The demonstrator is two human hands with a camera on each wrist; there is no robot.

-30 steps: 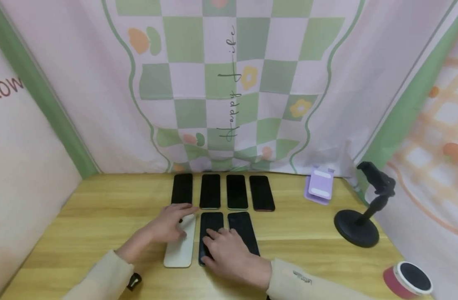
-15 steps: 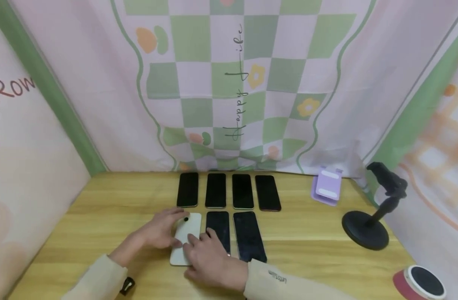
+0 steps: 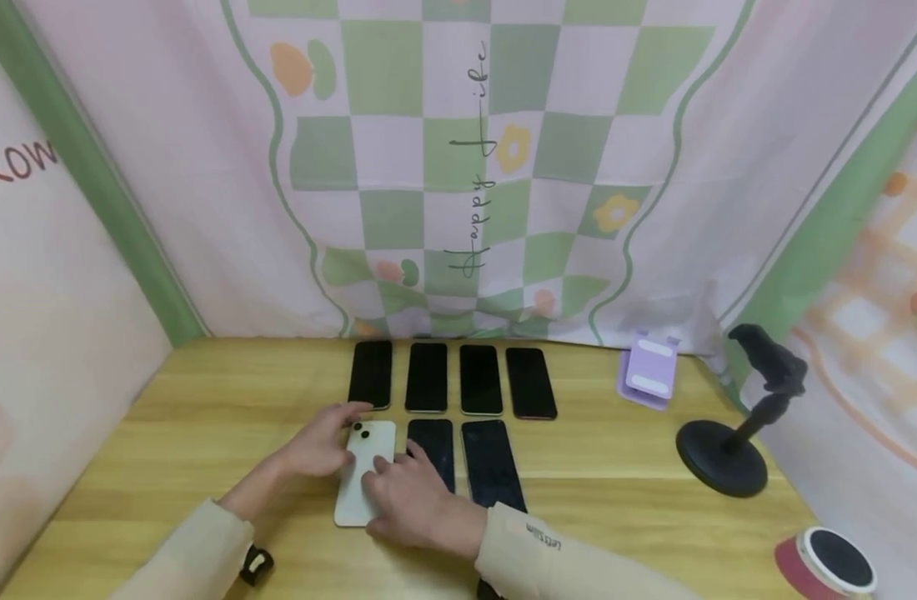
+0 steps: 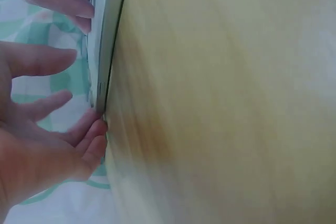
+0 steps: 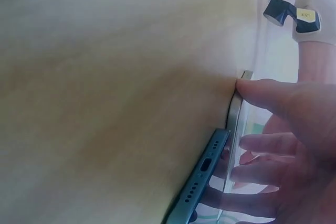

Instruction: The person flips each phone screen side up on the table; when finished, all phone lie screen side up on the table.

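A white phone [image 3: 351, 500] lies back up at the left of the near row, its two camera lenses at the upper left. My left hand [image 3: 318, 443] is at its upper left edge; in the left wrist view the lower fingertips [image 4: 97, 137] touch the phone's corner while the thumb stands apart. My right hand [image 3: 417, 504] rests over the lower right of the white phone. In the right wrist view its thumb [image 5: 257, 90] touches the bottom edge and the other fingers reach out straight. Beside it a dark phone [image 3: 438, 437] is partly hidden by the right hand.
Another dark phone [image 3: 496, 471] completes the near row at right. Behind lie several black phones [image 3: 427, 379] in a row. A lilac phone stand [image 3: 650, 368], a black stand with a round base [image 3: 721, 458] and a red-and-white round object [image 3: 826, 560] stand right.
My right hand has moved left from the dark phone onto the white phone. My left hand has drawn back leftward, and both camera lenses of the white phone now show.
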